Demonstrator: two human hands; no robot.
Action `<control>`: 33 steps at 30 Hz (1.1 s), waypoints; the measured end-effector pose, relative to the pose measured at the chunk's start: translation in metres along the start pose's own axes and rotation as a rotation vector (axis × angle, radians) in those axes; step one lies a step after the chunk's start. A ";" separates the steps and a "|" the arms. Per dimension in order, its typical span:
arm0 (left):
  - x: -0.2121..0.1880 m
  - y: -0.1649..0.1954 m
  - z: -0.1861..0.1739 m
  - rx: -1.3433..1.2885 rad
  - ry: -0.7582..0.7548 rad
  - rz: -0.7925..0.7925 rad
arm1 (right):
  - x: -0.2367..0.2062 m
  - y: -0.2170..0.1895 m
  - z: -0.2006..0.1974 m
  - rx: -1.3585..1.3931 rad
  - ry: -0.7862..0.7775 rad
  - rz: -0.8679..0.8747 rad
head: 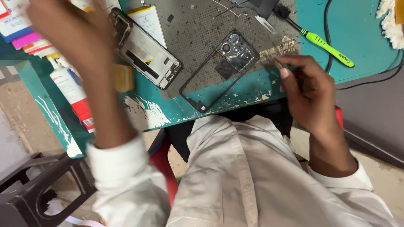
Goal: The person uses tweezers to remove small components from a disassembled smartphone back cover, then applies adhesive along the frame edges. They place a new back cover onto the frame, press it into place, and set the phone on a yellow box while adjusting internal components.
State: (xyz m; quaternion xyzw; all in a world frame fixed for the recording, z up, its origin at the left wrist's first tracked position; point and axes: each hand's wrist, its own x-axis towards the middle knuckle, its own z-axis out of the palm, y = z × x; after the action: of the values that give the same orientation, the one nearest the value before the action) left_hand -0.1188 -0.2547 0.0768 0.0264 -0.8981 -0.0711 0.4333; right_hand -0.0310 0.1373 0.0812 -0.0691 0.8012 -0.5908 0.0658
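Teal table (357, 29) with grey work mat (189, 29), your right hand (309, 90) in a closed grip on thin tweezers (275, 62) just beside the black phone frame (225, 67), your left hand (69, 31) raised, blurred, its grip impossible to tell, opened phone (147, 50) near it, green toothbrush (326, 46) further right.

A black phone frame (219, 71) with camera cut-outs lies flat and skewed on the grey mat, its lower corner overhanging the mat's edge.
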 end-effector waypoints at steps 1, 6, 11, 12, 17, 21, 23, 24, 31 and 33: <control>-0.013 0.029 -0.009 -0.225 -0.130 0.002 | 0.006 -0.001 0.003 -0.094 0.003 -0.022; -0.043 0.110 0.008 -0.818 -0.595 -0.021 | 0.021 -0.011 0.020 -0.317 0.018 -0.257; -0.035 0.125 0.036 -0.895 -0.679 0.045 | 0.014 -0.015 0.032 -0.324 -0.047 -0.158; -0.033 0.127 0.038 -0.908 -0.696 0.066 | 0.013 -0.013 0.032 -0.296 -0.067 -0.223; -0.033 0.129 0.048 -0.870 -0.774 0.139 | 0.013 -0.005 0.025 -0.351 -0.111 -0.257; -0.034 0.129 0.057 -0.842 -0.839 0.146 | 0.015 -0.005 0.018 -0.362 -0.163 -0.244; -0.037 0.133 0.056 -0.790 -0.751 0.219 | 0.017 -0.008 0.017 -0.351 -0.171 -0.209; -0.039 0.136 0.054 -0.765 -0.708 0.252 | 0.017 -0.009 0.016 -0.345 -0.177 -0.189; -0.035 0.146 0.042 -0.761 -0.672 0.124 | 0.018 -0.017 0.015 -0.350 -0.201 -0.179; -0.031 0.145 0.033 -0.738 -0.653 0.053 | 0.018 -0.019 0.014 -0.332 -0.200 -0.270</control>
State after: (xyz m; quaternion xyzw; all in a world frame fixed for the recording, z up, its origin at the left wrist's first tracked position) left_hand -0.1234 -0.1040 0.0541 -0.1753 -0.9023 -0.3778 0.1112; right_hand -0.0455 0.1155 0.0953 -0.2438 0.8603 -0.4446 0.0526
